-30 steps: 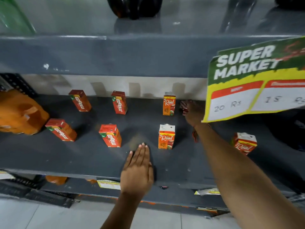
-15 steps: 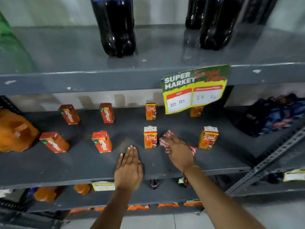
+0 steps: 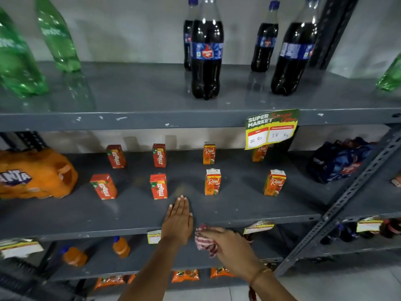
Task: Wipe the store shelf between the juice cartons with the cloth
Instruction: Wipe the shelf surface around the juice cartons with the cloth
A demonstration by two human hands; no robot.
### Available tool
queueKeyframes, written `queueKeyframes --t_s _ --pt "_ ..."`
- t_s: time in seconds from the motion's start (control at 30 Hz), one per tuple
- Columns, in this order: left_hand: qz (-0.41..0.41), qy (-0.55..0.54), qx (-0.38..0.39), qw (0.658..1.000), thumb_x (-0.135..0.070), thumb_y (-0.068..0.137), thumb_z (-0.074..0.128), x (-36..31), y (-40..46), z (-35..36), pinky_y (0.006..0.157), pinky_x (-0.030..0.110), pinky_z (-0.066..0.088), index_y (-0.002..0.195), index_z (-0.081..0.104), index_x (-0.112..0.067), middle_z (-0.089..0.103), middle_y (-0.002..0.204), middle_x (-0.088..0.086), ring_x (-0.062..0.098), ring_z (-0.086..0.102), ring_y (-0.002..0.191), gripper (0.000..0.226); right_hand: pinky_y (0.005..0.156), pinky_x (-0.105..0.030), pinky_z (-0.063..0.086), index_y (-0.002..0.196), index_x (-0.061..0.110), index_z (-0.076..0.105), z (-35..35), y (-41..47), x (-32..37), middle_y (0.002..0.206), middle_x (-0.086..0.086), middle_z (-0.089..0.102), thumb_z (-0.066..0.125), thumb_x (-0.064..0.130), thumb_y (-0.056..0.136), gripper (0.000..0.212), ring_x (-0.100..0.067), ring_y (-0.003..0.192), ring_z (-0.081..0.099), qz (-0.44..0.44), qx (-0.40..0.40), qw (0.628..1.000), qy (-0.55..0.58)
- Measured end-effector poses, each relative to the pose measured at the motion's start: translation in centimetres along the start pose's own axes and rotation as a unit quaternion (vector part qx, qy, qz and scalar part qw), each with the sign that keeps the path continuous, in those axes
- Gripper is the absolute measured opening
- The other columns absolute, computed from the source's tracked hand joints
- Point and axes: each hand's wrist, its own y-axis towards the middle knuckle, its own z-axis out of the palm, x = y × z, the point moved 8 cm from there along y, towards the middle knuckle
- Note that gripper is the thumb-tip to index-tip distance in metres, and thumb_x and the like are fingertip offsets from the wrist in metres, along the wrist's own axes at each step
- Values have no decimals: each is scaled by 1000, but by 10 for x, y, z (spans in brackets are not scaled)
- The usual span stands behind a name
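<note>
Left hand (image 3: 178, 222) flat, fingers straight, on shelf (image 3: 249, 210) front edge. Right hand (image 3: 230, 246) gripping cloth (image 3: 205, 240) just off that edge. Bare strips between Maaza cartons (image 3: 158, 186) and Real cartons (image 3: 212, 181). Tag (image 3: 271, 128): "SUPER MARKET", "20 Rs", "18 Rs".

- The left hand (image 3: 178, 222) lies flat, palm down, fingers together, on the front part of the grey shelf (image 3: 249, 210).
- The right hand (image 3: 230, 246) grips a bunched red-and-white cloth (image 3: 205, 240) just below the shelf's front edge, off its surface.
- 8 juice cartons (image 3: 212, 181) stand in 2 rows on the shelf, well apart from one another.
- A yellow price sign (image 3: 271, 129) hangs from the shelf above, partly covering the back right carton.
- Dark cola bottles (image 3: 206, 48) stand on that upper shelf.
</note>
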Motion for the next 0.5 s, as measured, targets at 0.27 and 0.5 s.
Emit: queueKeyframes --t_s 0.27,0.5 --pt "-19 33 2 999 -39 100 8 72 -44 -17 113 33 1 142 35 -2 41 147 12 24 34 138 62 103 -36 47 140 44 39 15 24 25 142 11 51 51 6 91 63 -18 121 56 42 -84 994 56" --pt "-58 40 -35 997 -41 97 11 128 -32 -32 114 34 -1 144 28 -1 31 153 12 22 21 143 64 105 -20 40 134 22 55 9 79 30 128 -2 62 53 -11 85 59 -15 115 59 83 -231 945 215"
